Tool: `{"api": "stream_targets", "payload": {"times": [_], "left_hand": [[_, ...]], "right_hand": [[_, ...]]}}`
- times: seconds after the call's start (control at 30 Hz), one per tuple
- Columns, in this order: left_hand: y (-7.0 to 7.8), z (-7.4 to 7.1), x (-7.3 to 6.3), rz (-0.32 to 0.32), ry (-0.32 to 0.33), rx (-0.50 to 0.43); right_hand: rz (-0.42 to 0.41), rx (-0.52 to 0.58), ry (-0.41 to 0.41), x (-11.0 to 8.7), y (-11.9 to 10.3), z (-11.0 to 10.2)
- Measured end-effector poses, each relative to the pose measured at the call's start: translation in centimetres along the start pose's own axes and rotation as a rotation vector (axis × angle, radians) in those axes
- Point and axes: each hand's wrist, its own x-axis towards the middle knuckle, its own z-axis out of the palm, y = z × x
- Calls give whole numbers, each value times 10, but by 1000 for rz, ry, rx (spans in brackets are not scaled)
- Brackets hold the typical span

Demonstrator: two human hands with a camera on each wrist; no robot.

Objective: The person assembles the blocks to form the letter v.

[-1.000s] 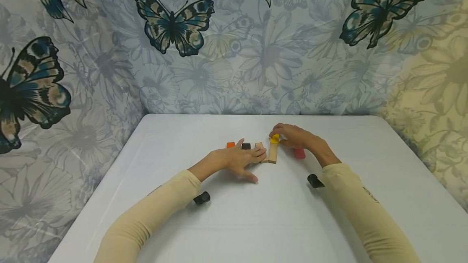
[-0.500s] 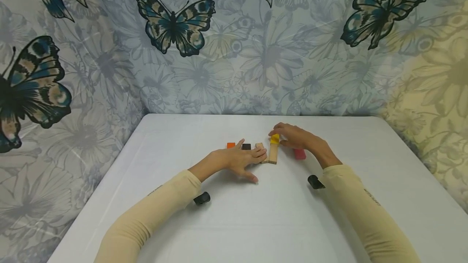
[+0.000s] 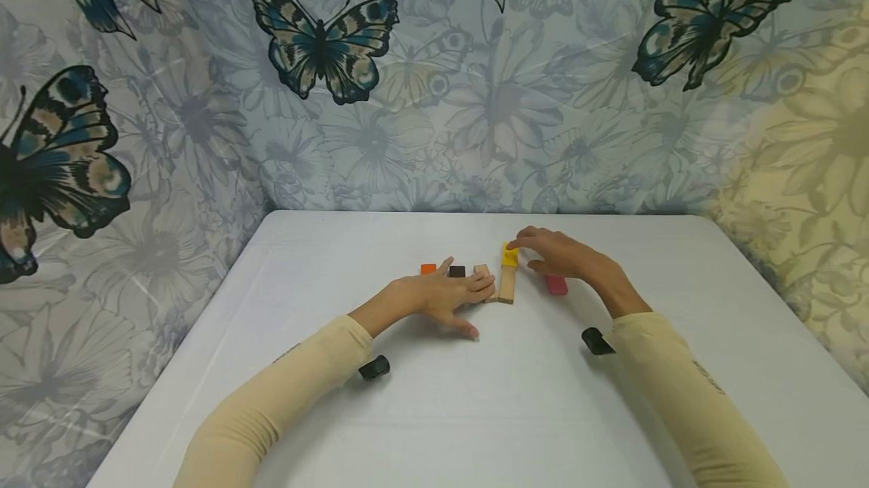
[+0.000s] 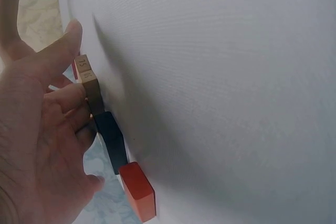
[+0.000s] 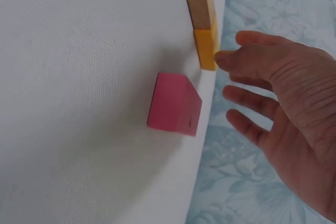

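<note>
My left hand (image 3: 444, 298) is spread low over the table, its fingertips right at a pale wooden block (image 3: 481, 270); the thumb stands apart. In the left wrist view two wooden blocks (image 4: 90, 85) with printed numbers sit by its fingers, followed by a black block (image 4: 111, 142) and an orange block (image 4: 138, 190). At the far end of a longer wooden block (image 3: 508, 286) is a yellow block (image 3: 511, 255). My right hand (image 3: 560, 253) is beside it, index fingertip at its top, thumb and fingers apart. A pinkish-red block (image 5: 174, 103) lies below that hand.
The white table (image 3: 434, 412) ends at a wall covering (image 3: 373, 141) with butterflies and flowers. A small black device (image 3: 375, 367) shows at the left sleeve, and another black device (image 3: 597, 342) at the right sleeve.
My right hand has loosened from the yellow block and shifted slightly right, so more of the block shows. The left hand has stayed in place.
</note>
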Motion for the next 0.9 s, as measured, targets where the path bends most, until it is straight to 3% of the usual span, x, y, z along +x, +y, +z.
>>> {"api": "stream_targets", "payload": {"times": [0.27,0.53,0.9], "left_hand": [[1,-1,-1,9,-3,8],[1,-1,-2,11,1,-3],[1,-2,-1,8,-10,-13]], "right_hand": [[36,-22,-12,-18,-3,-8],[-1,-58,25,-41,-5,-14],[-3,-64,-33,-59,-2,-14]]}}
